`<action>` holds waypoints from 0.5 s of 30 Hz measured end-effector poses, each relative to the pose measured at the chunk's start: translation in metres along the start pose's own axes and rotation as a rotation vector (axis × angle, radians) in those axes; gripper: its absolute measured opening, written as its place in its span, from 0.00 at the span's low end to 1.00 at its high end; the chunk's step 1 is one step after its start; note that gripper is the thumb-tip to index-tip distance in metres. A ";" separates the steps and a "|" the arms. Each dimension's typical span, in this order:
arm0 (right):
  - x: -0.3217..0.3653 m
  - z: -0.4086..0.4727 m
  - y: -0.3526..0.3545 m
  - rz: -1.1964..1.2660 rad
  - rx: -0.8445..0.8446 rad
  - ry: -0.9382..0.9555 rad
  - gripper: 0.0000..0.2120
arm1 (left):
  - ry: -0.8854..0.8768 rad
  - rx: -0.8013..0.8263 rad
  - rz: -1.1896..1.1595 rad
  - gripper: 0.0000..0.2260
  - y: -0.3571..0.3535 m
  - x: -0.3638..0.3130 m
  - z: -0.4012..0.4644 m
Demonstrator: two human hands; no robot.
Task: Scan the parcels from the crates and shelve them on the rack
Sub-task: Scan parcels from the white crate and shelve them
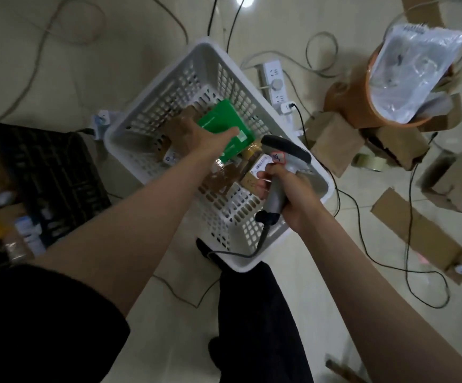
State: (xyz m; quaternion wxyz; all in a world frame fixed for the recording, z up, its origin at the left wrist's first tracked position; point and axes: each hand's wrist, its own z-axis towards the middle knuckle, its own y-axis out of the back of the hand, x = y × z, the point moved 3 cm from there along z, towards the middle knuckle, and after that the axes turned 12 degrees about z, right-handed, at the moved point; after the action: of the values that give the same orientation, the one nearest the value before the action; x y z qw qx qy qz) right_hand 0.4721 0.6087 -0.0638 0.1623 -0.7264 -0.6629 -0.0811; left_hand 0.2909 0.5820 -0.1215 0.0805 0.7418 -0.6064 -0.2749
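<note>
A white perforated crate [252, 106] stands on the floor below me. Inside it my left hand [196, 136] grips a flat green parcel [218, 120] by its near edge, tilted up above several brown taped parcels [224, 178]. One brown parcel shows a white label [260, 164]. My right hand [288, 194] holds a grey corded barcode scanner [285, 153] by its handle, over the crate's right side, head pointing at the green parcel.
A black crate [53, 178] with small parcels sits at the left. Cardboard boxes [334, 145], a tape roll [368, 161], an orange bin [362, 106] with a plastic bag, a power strip [274, 84] and many cables lie on the tiled floor.
</note>
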 end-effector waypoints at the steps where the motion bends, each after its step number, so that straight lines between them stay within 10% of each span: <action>1: -0.001 0.012 0.003 0.004 -0.003 0.016 0.04 | 0.030 -0.010 -0.007 0.52 -0.009 -0.005 0.015; 15: -0.028 -0.009 0.026 -0.093 0.040 0.007 0.05 | 0.064 -0.024 -0.165 0.50 -0.012 0.060 0.013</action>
State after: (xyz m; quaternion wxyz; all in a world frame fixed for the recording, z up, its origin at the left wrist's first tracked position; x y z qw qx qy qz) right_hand 0.4956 0.5779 -0.0680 0.1752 -0.6911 -0.6969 -0.0778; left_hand 0.3015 0.5316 -0.1565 0.0858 0.7967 -0.5370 -0.2638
